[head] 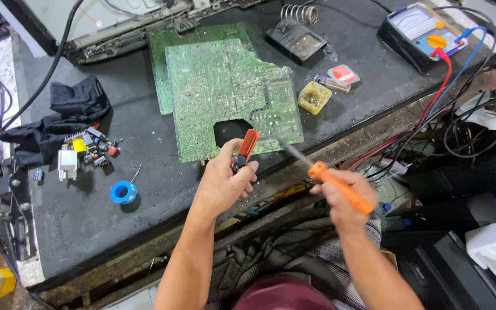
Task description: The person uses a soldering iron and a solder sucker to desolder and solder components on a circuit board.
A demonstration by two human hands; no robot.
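My left hand (223,182) grips an orange and black hand tool (244,150) whose tip rests at the near edge of a green circuit board (225,97), beside a dark cut-out in the board. My right hand (343,198) holds a soldering iron with an orange handle (340,185). Its thin metal tip (289,147) points up-left at the board's near right corner. The board lies solder side up on the dark workbench (162,172), over a second green board (162,63).
A soldering-iron stand with coil (297,34), a yellow flux tin (314,96) and a multimeter with red and blue leads (420,28) sit at the back right. A black cloth (64,115), loose components (87,150) and a blue solder spool (123,192) lie left. Cables hang right.
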